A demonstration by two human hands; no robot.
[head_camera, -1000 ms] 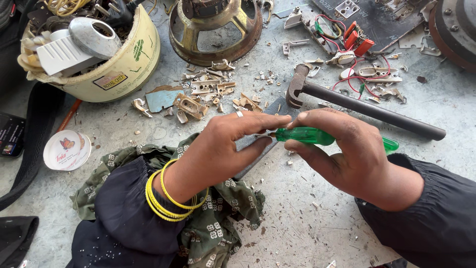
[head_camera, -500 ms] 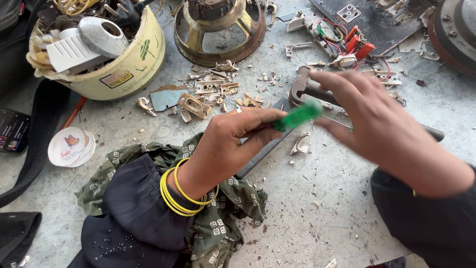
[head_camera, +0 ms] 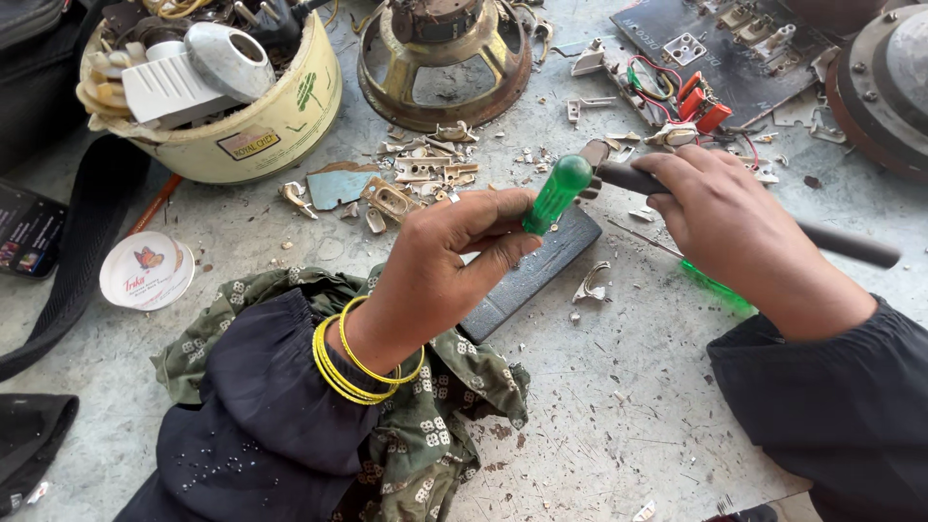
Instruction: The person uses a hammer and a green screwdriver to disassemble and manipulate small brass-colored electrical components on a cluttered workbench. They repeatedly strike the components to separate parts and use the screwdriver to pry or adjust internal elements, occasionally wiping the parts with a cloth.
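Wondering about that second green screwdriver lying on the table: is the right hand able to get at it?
Probably yes. The second green screwdriver lies just under the right hand, nothing covering it, though that hand now rests on the hammer handle.

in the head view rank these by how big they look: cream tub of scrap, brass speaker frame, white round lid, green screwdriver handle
1. cream tub
2. brass speaker frame, close to the tub in look and partly cut off by the top edge, so unsure
3. white round lid
4. green screwdriver handle, held in the left hand, nearer the camera
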